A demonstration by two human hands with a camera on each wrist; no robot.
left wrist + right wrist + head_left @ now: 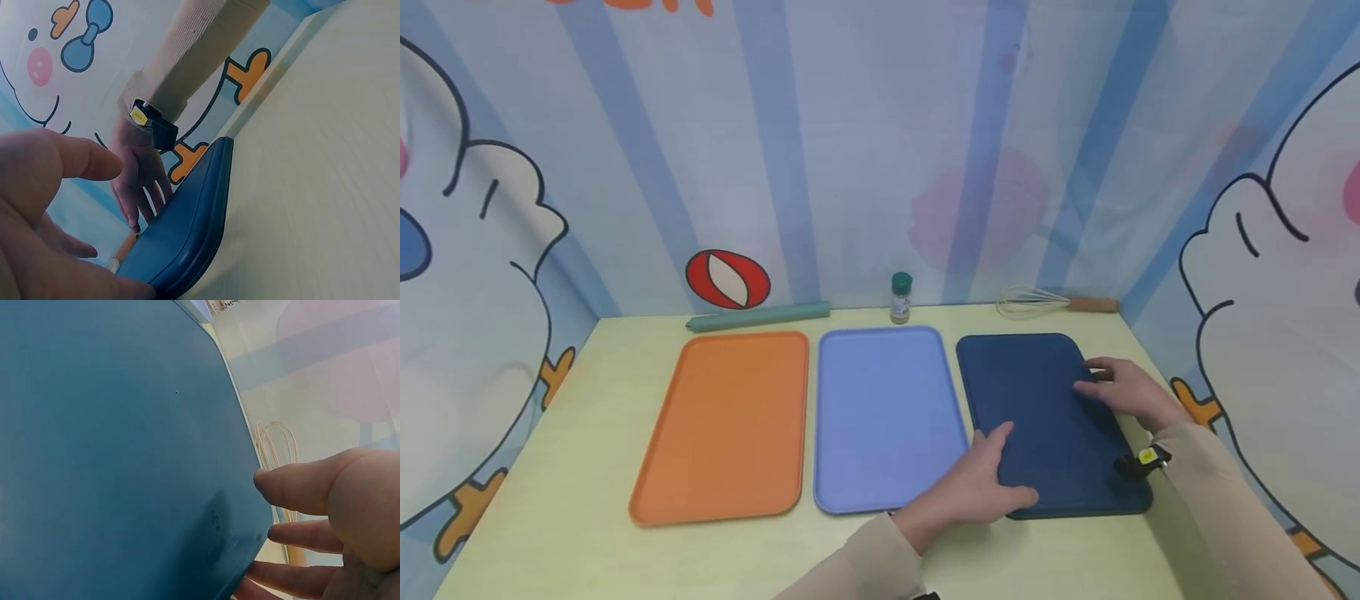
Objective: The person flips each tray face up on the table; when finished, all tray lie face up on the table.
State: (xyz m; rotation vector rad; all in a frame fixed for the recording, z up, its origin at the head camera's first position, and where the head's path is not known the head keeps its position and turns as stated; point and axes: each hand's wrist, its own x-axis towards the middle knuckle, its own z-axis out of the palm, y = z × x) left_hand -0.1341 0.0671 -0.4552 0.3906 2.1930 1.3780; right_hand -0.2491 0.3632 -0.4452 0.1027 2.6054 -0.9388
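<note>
A dark blue tray (1037, 425) lies on the right of the table, the rightmost of three trays in a row. My left hand (973, 492) is at its near left edge, thumb and fingers spread apart. In the left wrist view, the fingers of this hand are beside the tray's thick rounded rim (209, 219). At the far right edge is my right hand (1131, 392), its thumb over the tray's border and its other fingers along the side. The right wrist view has the thumb and fingertips at the corner of the tray (125, 437); firm contact cannot be made out.
A light blue tray (887, 417) and an orange tray (722, 425) lie to the left. Along the back are a green rolled-up or rod-like item (760, 317), a small green-capped jar (900, 298) and a whisk (1090, 305). A printed cloth (865, 150) rises behind.
</note>
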